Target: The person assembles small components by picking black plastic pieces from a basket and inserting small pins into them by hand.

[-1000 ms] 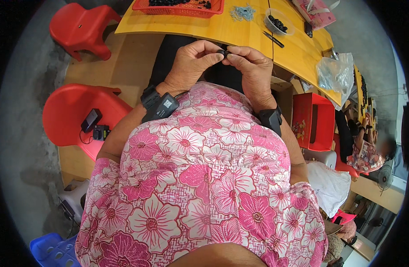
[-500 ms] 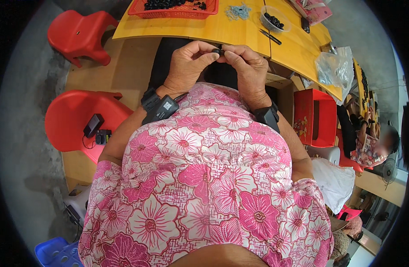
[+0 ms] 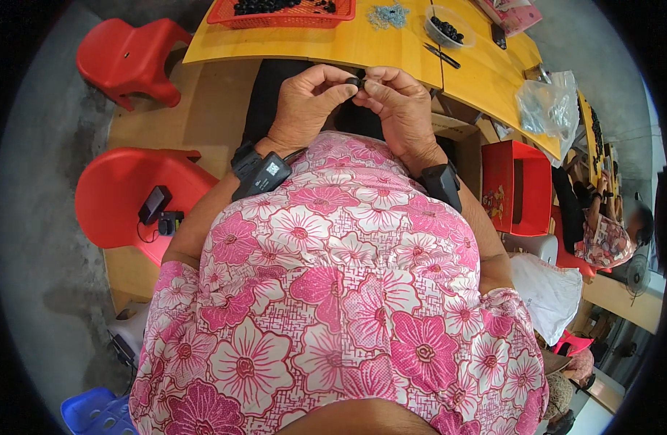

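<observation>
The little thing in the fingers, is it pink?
No, the small piece pinched by the left hand is black.

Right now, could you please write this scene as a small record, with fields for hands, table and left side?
left hand: pinches small black part
right hand: grip at the same part; exact contact unclear
table: yellow
on table: red basket of black pieces, pale-blue pile, clear tub of black pieces, slim dark tool
left side: red chair bearing black devices

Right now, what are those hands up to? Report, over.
Left hand pinches small black part. Right hand alongside, fingertips close to it, grip unclear. Just ahead: table.
</observation>
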Demonstrator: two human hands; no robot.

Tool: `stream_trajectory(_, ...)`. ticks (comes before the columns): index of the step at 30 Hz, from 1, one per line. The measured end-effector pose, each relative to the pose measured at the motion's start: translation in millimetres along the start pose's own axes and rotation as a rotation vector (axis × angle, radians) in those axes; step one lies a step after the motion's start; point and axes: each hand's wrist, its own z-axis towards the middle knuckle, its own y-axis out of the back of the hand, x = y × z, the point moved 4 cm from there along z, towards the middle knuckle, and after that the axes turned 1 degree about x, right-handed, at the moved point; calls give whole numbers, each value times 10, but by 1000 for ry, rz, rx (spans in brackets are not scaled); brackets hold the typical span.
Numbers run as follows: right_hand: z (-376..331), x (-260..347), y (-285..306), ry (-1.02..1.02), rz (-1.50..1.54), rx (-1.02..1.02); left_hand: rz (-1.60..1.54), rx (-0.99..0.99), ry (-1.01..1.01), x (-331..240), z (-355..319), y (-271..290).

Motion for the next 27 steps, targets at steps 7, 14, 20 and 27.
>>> stream_trajectory(7,11,-92,-17,-9,167,88,-60,-17,-19,56,10,-6)
stream_trajectory(14,4,-134,11,17,211,109,-99,-14,11,132,14,-12)
stream_trajectory(20,7,-155,25,12,217,95,-78,-24,11,162,5,3)
stream_trajectory(27,-17,-128,17,-3,80,54,-81,-17,23,129,-11,2)
